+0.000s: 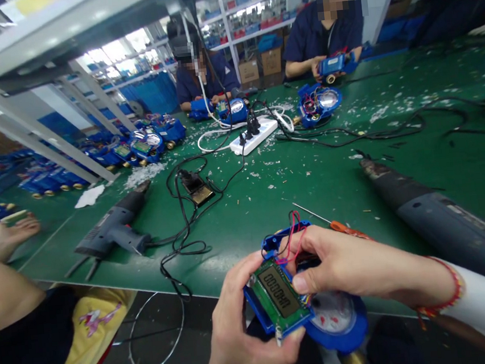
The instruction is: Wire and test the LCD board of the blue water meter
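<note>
My left hand (248,330) grips a green circuit board with an LCD display (277,296) from below, its fingers around the blue plastic frame. My right hand (344,258) comes in from the right, with its thumb and fingers pinching the top of the board near thin red and black wires (293,237). Below the board hangs a blue water meter body with a white dial (334,313). An orange-handled screwdriver (345,229) lies on the green mat just behind my right hand.
A dark heat gun (439,223) lies at right and a grey tool (114,228) at left. Between them sit a soldering stand (196,189), tangled black cables and a white power strip (253,138). Blue meters (147,145) and debris cover the mat. Co-workers (322,31) sit opposite; another person's hand (15,229) shows at left.
</note>
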The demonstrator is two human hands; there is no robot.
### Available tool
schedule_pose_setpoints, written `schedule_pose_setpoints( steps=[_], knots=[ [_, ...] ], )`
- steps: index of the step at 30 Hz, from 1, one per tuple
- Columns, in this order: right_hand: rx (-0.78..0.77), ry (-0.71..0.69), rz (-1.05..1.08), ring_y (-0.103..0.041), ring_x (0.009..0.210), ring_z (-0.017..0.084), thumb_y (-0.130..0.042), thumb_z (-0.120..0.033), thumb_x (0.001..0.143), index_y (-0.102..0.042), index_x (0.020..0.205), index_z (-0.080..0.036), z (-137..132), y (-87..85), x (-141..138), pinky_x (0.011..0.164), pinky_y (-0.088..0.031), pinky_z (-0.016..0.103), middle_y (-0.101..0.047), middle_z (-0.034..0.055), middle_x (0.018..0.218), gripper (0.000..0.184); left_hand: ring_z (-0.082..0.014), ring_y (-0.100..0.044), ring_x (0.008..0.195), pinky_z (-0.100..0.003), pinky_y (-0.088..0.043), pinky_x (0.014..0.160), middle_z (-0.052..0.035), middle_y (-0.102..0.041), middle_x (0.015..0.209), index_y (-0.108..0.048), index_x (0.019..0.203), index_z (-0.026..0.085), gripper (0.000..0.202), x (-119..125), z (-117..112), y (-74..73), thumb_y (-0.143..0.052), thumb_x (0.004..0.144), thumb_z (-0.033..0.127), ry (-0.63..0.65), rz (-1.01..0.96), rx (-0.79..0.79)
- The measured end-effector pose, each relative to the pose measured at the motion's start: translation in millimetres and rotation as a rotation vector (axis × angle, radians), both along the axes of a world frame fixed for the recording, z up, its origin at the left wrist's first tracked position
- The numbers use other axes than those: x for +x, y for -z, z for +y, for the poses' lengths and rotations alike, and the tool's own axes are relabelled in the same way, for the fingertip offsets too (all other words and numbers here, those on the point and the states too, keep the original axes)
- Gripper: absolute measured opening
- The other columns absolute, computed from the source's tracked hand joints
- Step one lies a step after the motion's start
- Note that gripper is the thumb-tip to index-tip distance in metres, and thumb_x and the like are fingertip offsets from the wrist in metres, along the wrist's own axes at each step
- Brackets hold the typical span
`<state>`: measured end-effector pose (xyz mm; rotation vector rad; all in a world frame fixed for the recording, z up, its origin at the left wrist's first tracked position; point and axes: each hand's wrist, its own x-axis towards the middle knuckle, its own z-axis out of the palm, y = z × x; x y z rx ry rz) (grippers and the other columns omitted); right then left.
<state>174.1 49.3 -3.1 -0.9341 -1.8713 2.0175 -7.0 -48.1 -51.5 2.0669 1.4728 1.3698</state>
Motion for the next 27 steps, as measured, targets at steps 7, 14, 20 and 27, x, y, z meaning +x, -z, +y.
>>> schedule_pose_setpoints(
  steps=[7, 14, 20, 27],
  knots=[
    [0.032, -0.058, -0.024, -0.043, 0.063, 0.009, -0.061, -0.018, 0.069, -0.050, 0.071, -0.013, 5.3, -1.9, -2.1, 0.058, -0.036, 0.019, -0.050, -0.0019, 0.069, 0.012, -0.0291, -0.061, 0.112, -0.045, -0.054, 0.095, -0.0120, -0.058, 0.122, -0.044, 0.133, 0.020, 0.072, 1.9, -2.5, 2.4, -0.070, 0.066, 0.020, -0.030, -0.021, -0.045],
    [0.391, 0.102, -0.061, -0.064, 0.084, 0.016, -0.045, -0.016, 0.088, -0.070, 0.088, -0.017, -7.3, -13.1, 12.5, 0.074, -0.049, 0.024, -0.071, 0.0035, 0.091, 0.025, -0.0300, -0.065, 0.108, -0.047, -0.056, 0.093, -0.0117, -0.059, 0.120, -0.044, 0.134, 0.020, 0.070, -1.6, -9.1, 2.1, -0.065, 0.067, 0.015, -0.056, -0.068, -0.143],
    [0.794, 0.343, -0.027, -0.062, 0.095, 0.016, -0.050, -0.016, 0.092, -0.068, 0.094, -0.020, -32.5, 5.0, 30.2, 0.085, -0.049, 0.028, -0.070, 0.0035, 0.097, 0.019, -0.0305, -0.064, 0.110, -0.046, -0.055, 0.094, -0.0119, -0.060, 0.122, -0.044, 0.135, 0.023, 0.070, -8.0, -11.3, 7.2, -0.068, 0.069, 0.019, -0.043, -0.098, -0.104],
    [0.966, 0.430, -0.083, -0.048, 0.108, 0.026, -0.061, -0.023, 0.086, -0.069, 0.089, -0.026, -58.0, 14.6, 18.7, 0.094, -0.036, 0.046, -0.061, 0.0039, 0.113, 0.008, -0.0299, -0.059, 0.115, -0.045, -0.053, 0.096, -0.0148, -0.056, 0.123, -0.043, 0.135, 0.019, 0.072, -10.4, -14.0, 14.8, -0.070, 0.069, 0.022, -0.050, -0.036, 0.011]
  ],
)
